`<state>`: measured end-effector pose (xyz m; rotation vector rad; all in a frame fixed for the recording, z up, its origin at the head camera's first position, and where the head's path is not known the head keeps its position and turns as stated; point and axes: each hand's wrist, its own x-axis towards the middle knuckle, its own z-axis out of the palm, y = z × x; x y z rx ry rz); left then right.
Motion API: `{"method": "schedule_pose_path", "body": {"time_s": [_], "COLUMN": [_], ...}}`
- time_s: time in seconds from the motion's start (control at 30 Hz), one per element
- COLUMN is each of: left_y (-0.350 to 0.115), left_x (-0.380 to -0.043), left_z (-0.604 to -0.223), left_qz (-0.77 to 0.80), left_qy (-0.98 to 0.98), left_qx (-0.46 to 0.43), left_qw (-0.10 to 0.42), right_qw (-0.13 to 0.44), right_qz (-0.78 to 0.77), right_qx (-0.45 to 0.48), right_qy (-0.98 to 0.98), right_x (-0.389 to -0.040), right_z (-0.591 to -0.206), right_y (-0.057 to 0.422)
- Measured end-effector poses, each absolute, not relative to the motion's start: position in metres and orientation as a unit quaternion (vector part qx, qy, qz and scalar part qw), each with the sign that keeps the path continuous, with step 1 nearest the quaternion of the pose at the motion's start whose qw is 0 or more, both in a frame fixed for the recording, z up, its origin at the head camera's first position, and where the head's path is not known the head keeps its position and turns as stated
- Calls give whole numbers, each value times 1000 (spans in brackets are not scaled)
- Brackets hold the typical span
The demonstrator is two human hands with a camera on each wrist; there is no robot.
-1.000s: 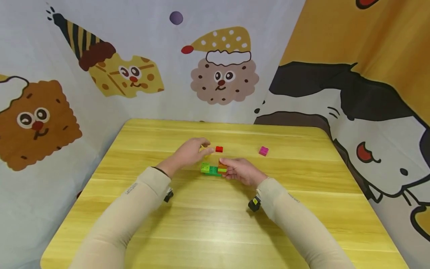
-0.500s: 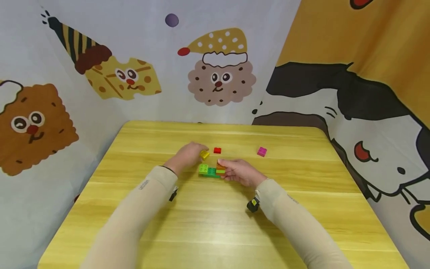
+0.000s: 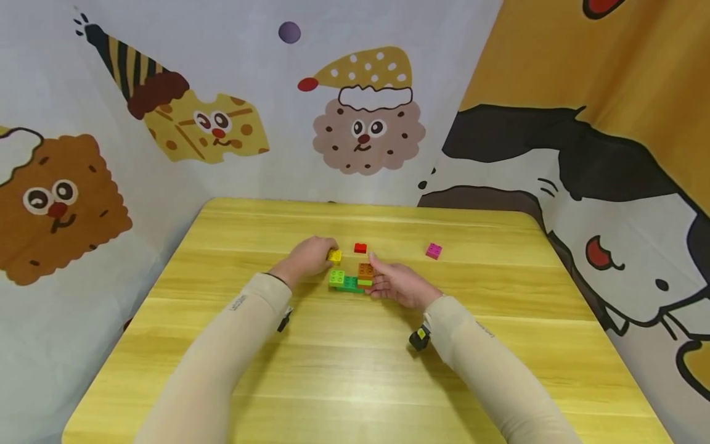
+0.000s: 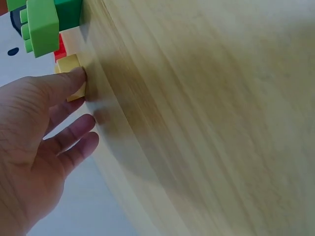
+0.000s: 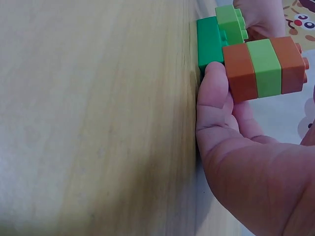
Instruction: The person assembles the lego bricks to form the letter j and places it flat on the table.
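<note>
In the head view my left hand [image 3: 309,258] pinches a yellow toy brick [image 3: 335,256] between thumb and fingers, just behind the built bricks. The left wrist view shows the thumb on the near face of that brick [image 4: 70,64], with the other fingers spread loosely. A dark green base brick [image 3: 350,283] carries a lime brick [image 3: 336,277] at its left end. At its right end rises a stack of orange, lime and orange bricks [image 5: 266,68]. My right hand [image 3: 402,283] rests its fingers against the stack's right side and the base, thumb raised off the top.
A red brick [image 3: 360,248] lies behind the built bricks, and a magenta brick [image 3: 434,250] lies farther right. Everything is on a wooden table [image 3: 355,370], with a printed cartoon curtain [image 3: 249,179] along its far edge.
My left hand has come down and taken hold of the yellow brick. My right thumb has lifted off the orange brick, while the right fingers stay beside the stack.
</note>
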<state>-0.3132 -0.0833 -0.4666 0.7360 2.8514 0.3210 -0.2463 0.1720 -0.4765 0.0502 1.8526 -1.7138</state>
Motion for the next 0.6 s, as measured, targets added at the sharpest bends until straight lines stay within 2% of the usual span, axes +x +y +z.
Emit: {"method": "schedule_pose_path", "body": {"time_s": [0.2,0.37,0.6], "left_y": [-93,-95,-70], "left_x": [-309,-298,-271], "left_z": [-459,-438,-409], "left_qz": [154,234,256], "left_qy": [955,940,911], "left_qx": [240,232,315], "left_qw": [85,82,76], "right_qw": [298,299,305], "right_qz": [-661,-663,-660], "right_qx": [43,40,30], "right_qy": [687,685,686], "right_x": [-246,-247,-248], "right_z": [-477,-479,-481], "right_y": [172,173,175]}}
